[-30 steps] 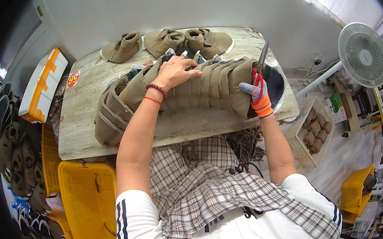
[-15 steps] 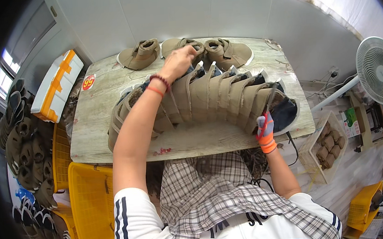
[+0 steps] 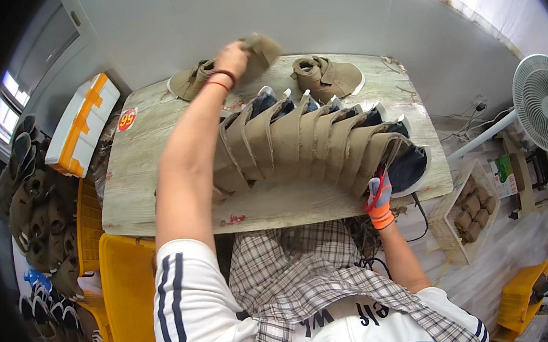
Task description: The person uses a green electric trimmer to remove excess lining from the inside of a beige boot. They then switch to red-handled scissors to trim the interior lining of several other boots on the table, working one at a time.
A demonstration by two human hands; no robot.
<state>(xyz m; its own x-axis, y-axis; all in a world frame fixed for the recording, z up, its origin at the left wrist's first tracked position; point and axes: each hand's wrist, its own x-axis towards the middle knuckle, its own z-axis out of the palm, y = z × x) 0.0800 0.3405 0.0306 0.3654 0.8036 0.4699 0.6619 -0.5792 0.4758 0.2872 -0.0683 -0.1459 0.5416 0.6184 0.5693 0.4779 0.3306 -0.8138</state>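
Observation:
My left hand [image 3: 231, 59] is closed on a brown ankle shoe [image 3: 262, 53], lifted above the table's far edge and blurred by motion. My right hand [image 3: 380, 194], in a grey and orange glove, is wrapped round red-handled scissors [image 3: 373, 203] at the right end of a curved row. Brown shoe uppers [image 3: 290, 137] with white edges and dark insides make up that row, tucked one into another; my left forearm covers its left part. At the back stand two finished-looking brown shoes: one [image 3: 180, 85] partly behind my left wrist, another [image 3: 338, 79] farther right.
The pale wooden table [image 3: 133, 196] has a wall behind it. Yellow crates [image 3: 128, 294] and piled shoes [image 3: 46, 217] stand at left, below a taped white foam box [image 3: 81, 126]. At right are a white fan [image 3: 543, 102] and a cream crate [image 3: 461, 220] of brown pieces.
My left hand has raised the middle shoe off the back of the table and moved it up and left. My right hand stays at the row's right end, the scissors tipped slightly lower.

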